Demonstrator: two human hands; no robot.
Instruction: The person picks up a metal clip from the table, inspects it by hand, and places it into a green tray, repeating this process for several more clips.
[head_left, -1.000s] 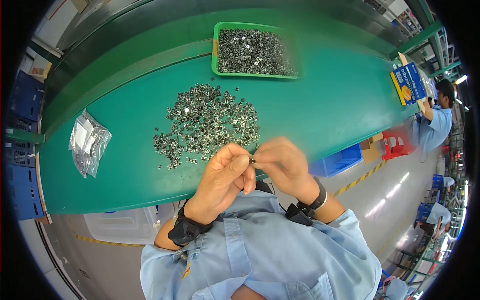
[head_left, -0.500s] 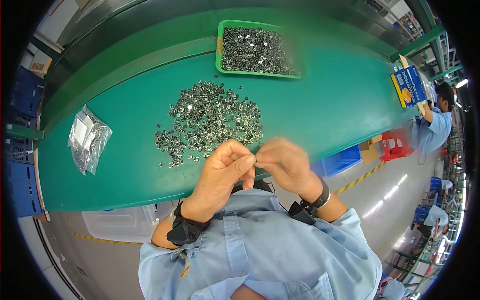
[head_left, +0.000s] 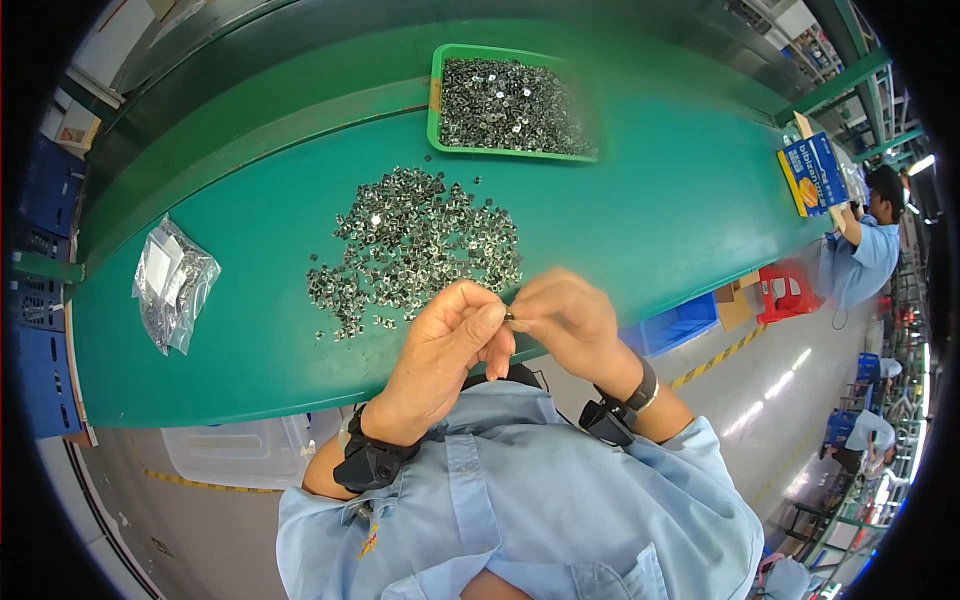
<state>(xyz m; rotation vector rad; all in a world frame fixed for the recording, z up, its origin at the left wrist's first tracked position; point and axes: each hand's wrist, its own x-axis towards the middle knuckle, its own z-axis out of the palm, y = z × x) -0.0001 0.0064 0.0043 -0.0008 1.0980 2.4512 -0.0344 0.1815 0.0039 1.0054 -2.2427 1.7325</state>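
Fingertips of my left hand [head_left: 448, 345] and my right hand [head_left: 568, 322] meet just over the table's near edge. Between them is a tiny dark part [head_left: 509, 316], pinched from both sides; it is too small to make out in detail. Just beyond the hands spreads a loose pile of small shiny metal parts [head_left: 415, 250] on the green tabletop [head_left: 240, 330]. Farther back, a green tray [head_left: 520, 152] is filled with many similar small parts. Each wrist wears a black strap with a device.
A clear plastic bag [head_left: 175, 285] of parts lies at the left. Far right stands a blue and yellow box [head_left: 815, 173], with a co-worker in a blue shirt [head_left: 868, 258] beyond it. A blue bin [head_left: 675, 325] and a red stool [head_left: 788, 293] are beside the table.
Both hands stay nearly in place with fingertips together. The right fingers have shifted slightly, and the small dark part shows a little more between the fingertips.
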